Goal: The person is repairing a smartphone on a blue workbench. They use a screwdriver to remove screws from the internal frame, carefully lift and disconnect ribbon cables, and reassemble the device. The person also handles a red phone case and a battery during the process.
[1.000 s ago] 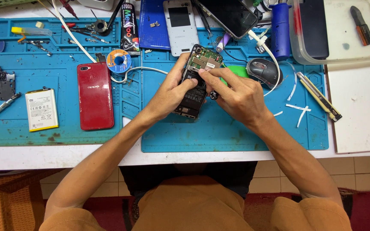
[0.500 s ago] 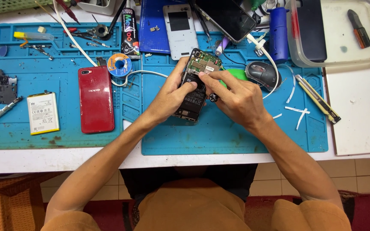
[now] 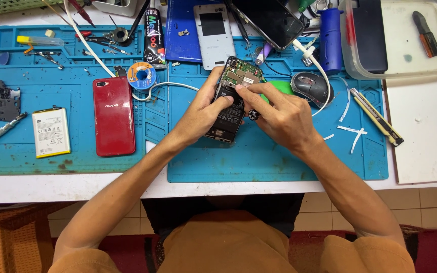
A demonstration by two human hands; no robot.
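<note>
On the left part of the desk [image 3: 279,194], a white battery [image 3: 51,132] lies flat on the blue mat [image 3: 77,156], just beside a red phone [image 3: 113,115] resting back-up. Right of these, the left hand [image 3: 202,114] curls half-closed around the opened phone [image 3: 232,99], fingers wrapped under its left edge and thumb pressed on the black battery area. The opened phone sits tilted over the second blue mat [image 3: 279,162], its green circuit board facing up at the top end. The right hand [image 3: 279,114] is nearly closed, its thumb and forefinger pinched together on the board's lower edge. Beyond it lies a dark mouse [image 3: 312,87], near a clear plastic tray [image 3: 400,71].
</note>
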